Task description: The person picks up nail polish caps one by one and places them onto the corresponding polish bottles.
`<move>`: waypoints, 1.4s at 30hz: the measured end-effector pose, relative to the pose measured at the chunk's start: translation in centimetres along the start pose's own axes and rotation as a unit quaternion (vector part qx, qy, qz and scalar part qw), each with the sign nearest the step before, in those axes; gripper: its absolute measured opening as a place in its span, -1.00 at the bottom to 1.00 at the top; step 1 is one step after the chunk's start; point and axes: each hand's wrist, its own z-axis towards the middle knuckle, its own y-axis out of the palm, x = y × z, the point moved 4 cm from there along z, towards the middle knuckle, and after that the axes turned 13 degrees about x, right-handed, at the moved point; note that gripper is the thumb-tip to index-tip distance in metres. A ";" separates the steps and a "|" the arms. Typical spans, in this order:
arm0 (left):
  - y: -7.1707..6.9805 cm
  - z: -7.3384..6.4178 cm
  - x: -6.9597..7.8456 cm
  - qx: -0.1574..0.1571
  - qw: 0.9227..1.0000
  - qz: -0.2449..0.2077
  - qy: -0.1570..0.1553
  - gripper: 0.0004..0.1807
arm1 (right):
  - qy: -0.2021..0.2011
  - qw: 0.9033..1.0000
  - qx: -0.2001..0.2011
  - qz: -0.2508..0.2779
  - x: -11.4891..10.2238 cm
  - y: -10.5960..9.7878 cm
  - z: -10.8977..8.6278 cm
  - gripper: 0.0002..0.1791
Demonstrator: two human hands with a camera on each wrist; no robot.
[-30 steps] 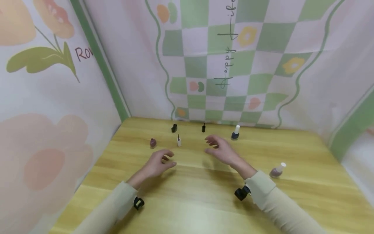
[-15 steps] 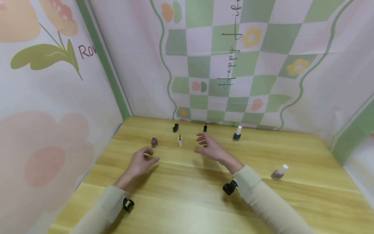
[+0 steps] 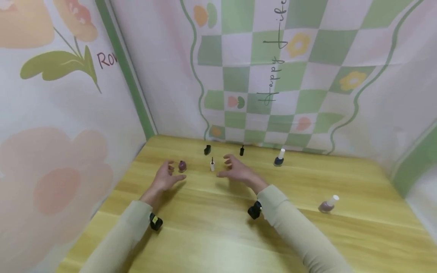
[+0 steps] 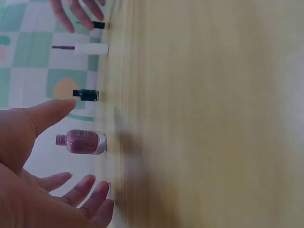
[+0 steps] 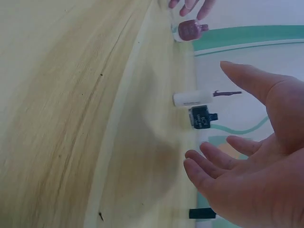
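Observation:
In the head view, my left hand point(image 3: 165, 179) reaches beside an uncapped mauve nail polish bottle point(image 3: 182, 166), fingers at its left and thumb at its near side. The left wrist view has that bottle between thumb and spread fingers, with a gap around it. My right hand point(image 3: 238, 170) hovers, thumb and fingers apart, just right of a white nail polish cap point(image 3: 212, 166) standing with its brush up. In the right wrist view, this white cap point(image 5: 192, 98) stands beyond the fingertips, near a dark uncapped bottle point(image 5: 200, 117). Neither hand holds anything.
Toward the back of the wooden table point(image 3: 211, 227) stands a black brush cap point(image 3: 241, 151), brush upward. Two capped bottles are on the right: a dark blue one point(image 3: 279, 158) and a mauve one point(image 3: 327, 205). A patterned curtain point(image 3: 252, 76) hangs behind the table.
My left hand has moved left and then forward to the uncapped mauve bottle, its thumb and fingers spreading. My right hand has shifted left toward the white cap. The bottles and caps stay put.

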 end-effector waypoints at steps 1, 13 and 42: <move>0.1 0.2 -0.1 -0.003 1.000 -0.005 -0.006 -0.04 | 0.002 1.000 0.000 0.002 0.1 0.3 0.2 -0.05; 1.2 1.8 -0.8 0.021 0.998 -0.051 -0.043 -0.21 | -0.003 0.999 0.043 0.027 0.4 2.0 2.7 -0.31; 2.4 2.7 -1.4 0.068 0.990 -0.088 -0.092 -0.43 | 0.004 0.996 0.052 0.067 0.9 3.0 4.3 -0.61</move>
